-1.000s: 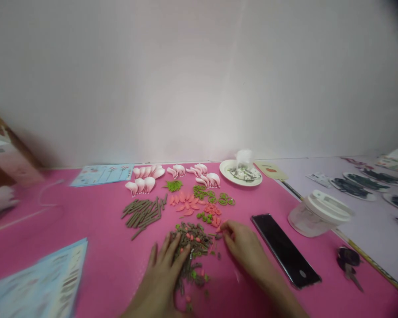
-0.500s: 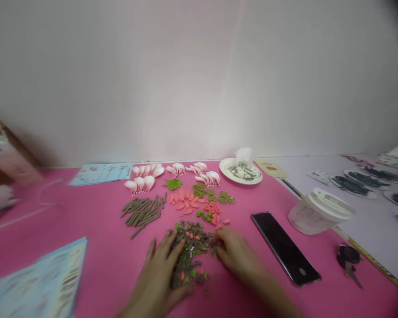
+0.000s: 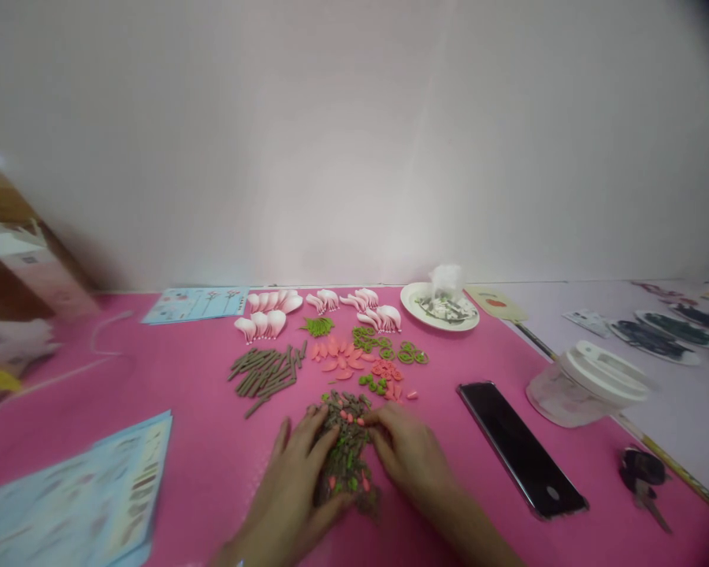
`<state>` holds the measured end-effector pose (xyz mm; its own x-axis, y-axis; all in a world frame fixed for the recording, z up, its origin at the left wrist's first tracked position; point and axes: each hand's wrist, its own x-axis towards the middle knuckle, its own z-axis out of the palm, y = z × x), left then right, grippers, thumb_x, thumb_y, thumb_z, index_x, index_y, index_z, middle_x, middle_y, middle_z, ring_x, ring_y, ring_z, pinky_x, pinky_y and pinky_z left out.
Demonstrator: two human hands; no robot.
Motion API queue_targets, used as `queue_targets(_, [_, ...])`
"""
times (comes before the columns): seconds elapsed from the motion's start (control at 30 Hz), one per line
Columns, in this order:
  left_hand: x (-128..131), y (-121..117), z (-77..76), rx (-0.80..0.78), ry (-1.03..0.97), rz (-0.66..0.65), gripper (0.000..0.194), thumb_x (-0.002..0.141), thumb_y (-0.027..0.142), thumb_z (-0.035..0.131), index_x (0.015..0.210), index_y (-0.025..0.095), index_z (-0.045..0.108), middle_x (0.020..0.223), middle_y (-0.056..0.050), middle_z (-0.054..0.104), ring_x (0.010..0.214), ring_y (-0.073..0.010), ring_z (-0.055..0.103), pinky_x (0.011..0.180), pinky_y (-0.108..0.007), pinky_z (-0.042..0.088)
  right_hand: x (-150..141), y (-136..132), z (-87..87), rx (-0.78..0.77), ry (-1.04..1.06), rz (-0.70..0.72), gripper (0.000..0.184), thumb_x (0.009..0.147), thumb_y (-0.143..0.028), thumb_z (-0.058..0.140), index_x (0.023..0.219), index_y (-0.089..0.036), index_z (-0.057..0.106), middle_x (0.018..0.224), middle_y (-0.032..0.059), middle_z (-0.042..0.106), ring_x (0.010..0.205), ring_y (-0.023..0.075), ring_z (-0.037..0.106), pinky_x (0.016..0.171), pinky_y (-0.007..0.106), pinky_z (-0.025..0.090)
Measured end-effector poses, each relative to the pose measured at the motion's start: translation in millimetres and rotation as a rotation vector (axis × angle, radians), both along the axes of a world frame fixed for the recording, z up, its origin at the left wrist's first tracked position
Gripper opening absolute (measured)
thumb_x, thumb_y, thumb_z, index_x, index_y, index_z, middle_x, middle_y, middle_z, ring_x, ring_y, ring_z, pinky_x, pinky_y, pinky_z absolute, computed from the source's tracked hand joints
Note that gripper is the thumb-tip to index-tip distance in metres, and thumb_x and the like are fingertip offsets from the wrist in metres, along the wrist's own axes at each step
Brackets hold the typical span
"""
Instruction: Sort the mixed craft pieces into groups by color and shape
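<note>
A mixed pile of small building pieces (image 3: 348, 449), mostly brown with coral and bright green ones among them, lies on the pink table. My left hand (image 3: 298, 480) rests along the pile's left side, fingers spread and thumb reaching across its near edge. From the right, my right hand (image 3: 413, 453) stretches its fingers onto the upper part of the pile by some coral pieces, thumb apart from them; nothing shows in its grasp. Behind the pile are sorted brown sticks (image 3: 265, 374), coral petal-shaped pieces (image 3: 341, 358), green rings (image 3: 410, 354) and pale pink petals (image 3: 263, 324).
A black phone (image 3: 520, 445) and a lidded white cup (image 3: 584, 382) stand to the right, with keys (image 3: 644, 476) nearer. Printed sheets (image 3: 83, 496) lie at the left front. A white plate (image 3: 431, 315) holding scraps and a plastic bag is at the back.
My right hand has moved left onto the pile, its pinched fingers now apart. My left hand stays spread beside it. The whole view has shifted slightly.
</note>
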<state>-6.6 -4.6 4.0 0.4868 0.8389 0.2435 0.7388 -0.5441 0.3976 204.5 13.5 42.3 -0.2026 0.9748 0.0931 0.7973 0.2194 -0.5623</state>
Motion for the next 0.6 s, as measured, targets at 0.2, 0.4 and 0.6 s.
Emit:
queue_targets(0.2, [0, 4, 9.1, -0.026, 0.001, 0.090, 0.038, 0.094, 0.027, 0.038, 0.129, 0.026, 0.056, 0.145, -0.012, 0.048, 0.136, -0.0284, 0.041, 0.110, -0.067, 0.025, -11, 6, 0.5, 0.025, -0.193, -0.021, 0.020, 0.093, -0.021, 0.048, 0.089, -0.021, 0.067, 0.092, 0.0052, 0.062, 0.082, 0.0184, 0.059, 0.068, 0.027, 0.039])
queue_targets(0.4, [1, 8, 7.7, 0.033, -0.031, 0.096, 0.037, 0.089, 0.014, 0.042, 0.116, 0.028, 0.064, 0.137, -0.012, 0.055, 0.129, -0.0290, 0.047, 0.107, -0.068, 0.029, -13, 6, -2.8, 0.071, -0.090, -0.012, 0.010, 0.087, -0.015, 0.053, 0.081, -0.019, 0.061, 0.086, 0.0033, 0.059, 0.080, 0.0170, 0.056, 0.068, 0.026, 0.039])
queue_targets(0.6, [6, 8, 12.9, 0.018, -0.070, 0.106, 0.029, 0.090, 0.018, 0.044, 0.103, 0.028, 0.068, 0.126, -0.010, 0.061, 0.123, -0.0270, 0.052, 0.108, -0.067, 0.026, -17, 7, -4.9, 0.121, -0.070, 0.077, 0.026, 0.091, -0.011, 0.046, 0.103, -0.022, 0.066, 0.092, 0.0045, 0.059, 0.086, 0.0177, 0.056, 0.074, 0.026, 0.042])
